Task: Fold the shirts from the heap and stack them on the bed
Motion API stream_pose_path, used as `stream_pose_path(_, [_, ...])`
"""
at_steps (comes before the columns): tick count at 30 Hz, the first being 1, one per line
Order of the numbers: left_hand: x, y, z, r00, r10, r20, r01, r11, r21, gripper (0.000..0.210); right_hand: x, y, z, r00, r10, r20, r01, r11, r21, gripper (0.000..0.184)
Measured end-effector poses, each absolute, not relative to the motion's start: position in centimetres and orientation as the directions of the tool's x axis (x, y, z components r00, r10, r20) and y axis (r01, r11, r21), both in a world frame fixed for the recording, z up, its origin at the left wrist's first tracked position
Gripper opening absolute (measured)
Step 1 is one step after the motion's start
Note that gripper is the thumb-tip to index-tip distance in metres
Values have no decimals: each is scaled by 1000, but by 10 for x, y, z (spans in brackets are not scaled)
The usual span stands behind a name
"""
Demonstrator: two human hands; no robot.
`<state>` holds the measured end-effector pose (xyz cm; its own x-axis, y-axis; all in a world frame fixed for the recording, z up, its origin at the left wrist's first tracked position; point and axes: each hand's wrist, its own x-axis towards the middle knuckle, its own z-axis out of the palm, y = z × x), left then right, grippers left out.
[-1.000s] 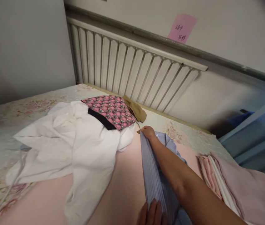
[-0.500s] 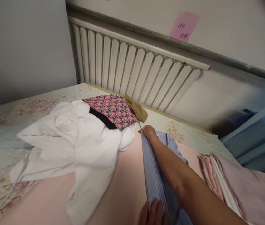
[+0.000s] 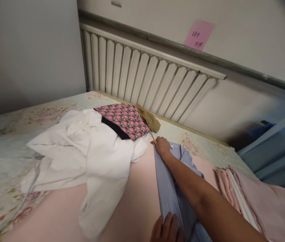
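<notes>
A blue striped shirt [image 3: 169,191] lies lengthwise over a pale pink cloth, its long straight edge running toward me. At the far end of that edge, my right hand [image 3: 161,146] is closed on the fabric, beside a small brownish tip I cannot make out. My left hand [image 3: 167,228] rests on the near part of the same edge, fingers stretched along the cloth; its palm and thumb are out of frame. My right forearm crosses above the shirt and hides part of it. Left of the shirt is a rumpled white garment [image 3: 107,168].
On the white garment lies a pink patterned cloth [image 3: 124,119] with a black band, beside a brown cloth [image 3: 148,119]. Folded pink and white fabrics [image 3: 260,198] are at right. Behind the bed runs a radiator [image 3: 142,74]; a blue curtain [image 3: 275,154] hangs at right.
The view has shifted slightly, so most things appear a little lower and to the right. Both hands stay at the same places on the shirt's edge.
</notes>
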<state>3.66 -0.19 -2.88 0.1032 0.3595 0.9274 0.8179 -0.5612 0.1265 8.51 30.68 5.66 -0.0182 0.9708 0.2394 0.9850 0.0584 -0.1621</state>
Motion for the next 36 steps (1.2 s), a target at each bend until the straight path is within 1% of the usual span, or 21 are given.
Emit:
stream_pose_path(2, [33,-2,-25,101,370,923,809,-570,140,22,82,300,57,-24,955,296,988,67,-137,30])
stream_pose_path(5, [30,-4,-26,132,415,900,806,-574,146,22,80,292,62,-42,935,352,987,94,-131,38])
stream_pose_path(9, [28,-10,-36,263,493,829,792,-602,107,20,89,280,82,-69,907,416,974,151,-167,42])
stream_pose_path(12, [25,-15,-33,396,632,666,763,-630,144,23,110,255,101,-102,897,430,951,215,-221,39])
stream_pose_path(15, [19,-19,-14,519,748,413,729,-640,244,31,142,208,119,-143,901,409,930,264,-257,31])
stream_pose_path(17, [13,-21,5,567,779,266,716,-626,308,35,165,166,129,-161,905,394,913,288,-289,27])
stream_pose_path(18, [10,-22,14,579,786,217,711,-617,337,36,176,142,133,-166,908,386,903,297,-310,25])
stream_pose_path(20, [5,-23,30,586,793,166,700,-598,389,37,196,92,138,-158,929,336,858,297,-420,21])
stream_pose_path(22, [2,-23,39,580,801,146,692,-579,431,38,211,43,136,-120,959,256,829,239,-506,19])
stream_pose_path(24, [1,-24,44,566,814,132,692,-556,460,37,222,-2,129,-43,982,181,798,143,-585,19])
stream_pose_path(27, [1,-24,45,536,831,149,694,-535,482,36,227,-56,114,46,994,97,745,30,-666,16])
stream_pose_path(31, [2,-24,47,522,824,219,679,-557,477,35,218,-100,101,85,995,53,723,-25,-691,12])
stream_pose_path(36, [0,-23,45,523,806,276,669,-589,453,35,195,-120,99,-10,997,73,756,55,-652,15])
